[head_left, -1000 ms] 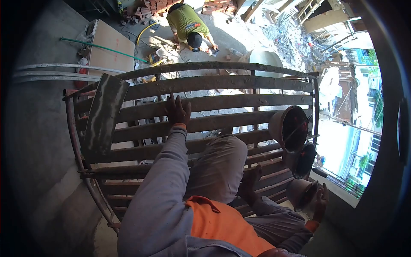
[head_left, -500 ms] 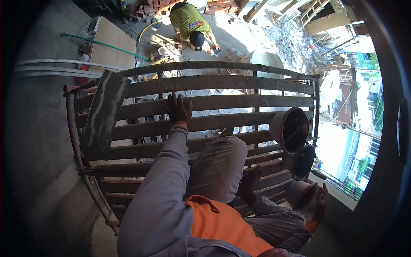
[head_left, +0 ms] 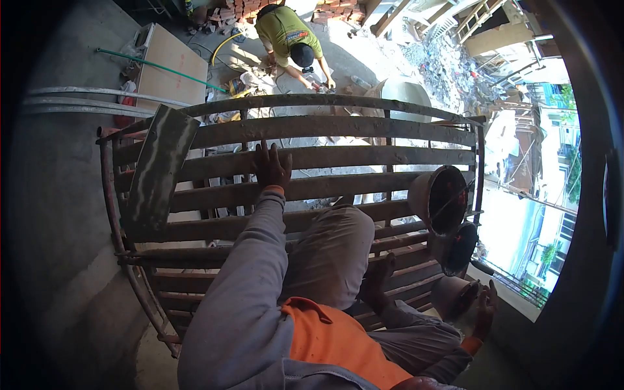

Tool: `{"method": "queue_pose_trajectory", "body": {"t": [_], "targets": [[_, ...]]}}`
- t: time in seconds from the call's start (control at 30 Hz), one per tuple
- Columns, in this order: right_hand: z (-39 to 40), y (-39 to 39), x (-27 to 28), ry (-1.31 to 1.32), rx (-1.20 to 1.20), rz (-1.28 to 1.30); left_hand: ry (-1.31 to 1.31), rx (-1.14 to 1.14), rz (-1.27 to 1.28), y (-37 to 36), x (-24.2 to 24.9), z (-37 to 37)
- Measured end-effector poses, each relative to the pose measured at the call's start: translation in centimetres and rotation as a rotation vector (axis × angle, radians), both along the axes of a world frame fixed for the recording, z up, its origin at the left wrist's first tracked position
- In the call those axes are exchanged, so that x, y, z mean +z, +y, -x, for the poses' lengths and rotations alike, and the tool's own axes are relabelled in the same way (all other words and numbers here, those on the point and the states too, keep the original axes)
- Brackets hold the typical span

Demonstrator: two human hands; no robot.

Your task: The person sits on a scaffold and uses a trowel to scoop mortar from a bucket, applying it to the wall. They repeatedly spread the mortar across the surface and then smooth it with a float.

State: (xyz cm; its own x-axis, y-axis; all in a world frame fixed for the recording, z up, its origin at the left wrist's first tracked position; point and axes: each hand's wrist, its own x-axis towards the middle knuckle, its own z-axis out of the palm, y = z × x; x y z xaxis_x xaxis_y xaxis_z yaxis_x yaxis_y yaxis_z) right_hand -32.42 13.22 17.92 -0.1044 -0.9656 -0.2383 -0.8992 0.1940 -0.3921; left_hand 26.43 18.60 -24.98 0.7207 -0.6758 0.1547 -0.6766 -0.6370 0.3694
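On the slatted platform (head_left: pixel 325 186), your bent knee (head_left: pixel 330 257) and bare foot (head_left: pixel 383 279) sit close in front of you, so shift your weight slowly and leave the foot clear of the gaps. Your 2 hands are well apart. The left hand (head_left: pixel 273 168) lies palm down with fingers spread, holding nothing; that makes a sound brace, best pressed on the broad face of a slat rather than its edge. The right hand (head_left: pixel 482 315) is raised at the mouth of the nearest bucket (head_left: pixel 447 296); you cannot tell from here whether its fingers close on the rim or anything inside. If you do take hold there, a firm grip and a level wrist would suit a bucket that looks tilted.

Just beyond it stand 2 more buckets, the middle bucket (head_left: pixel 439 250) and the far bucket (head_left: pixel 419 198), in a tight row, so an elbow swung outward could knock them. Mind the dark handle (head_left: pixel 482 267) jutting out beside them, too. Over on your left, the streaked board (head_left: pixel 159 172) lies across the slats, out of the right hand's way.

Farther off and below, a co-worker (head_left: pixel 286 36) bends over the floor (head_left: pixel 351 62), which makes anything dropped through the gaps a real hazard.
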Motion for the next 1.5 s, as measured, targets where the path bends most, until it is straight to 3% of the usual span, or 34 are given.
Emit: {"method": "queue_pose_trajectory", "body": {"t": [1.5], "targets": [[0.0, 0.1, 0.2, 0.016, -0.026, -0.055, -0.009, 0.019, -0.017, 0.1, -0.4, 0.1]]}}
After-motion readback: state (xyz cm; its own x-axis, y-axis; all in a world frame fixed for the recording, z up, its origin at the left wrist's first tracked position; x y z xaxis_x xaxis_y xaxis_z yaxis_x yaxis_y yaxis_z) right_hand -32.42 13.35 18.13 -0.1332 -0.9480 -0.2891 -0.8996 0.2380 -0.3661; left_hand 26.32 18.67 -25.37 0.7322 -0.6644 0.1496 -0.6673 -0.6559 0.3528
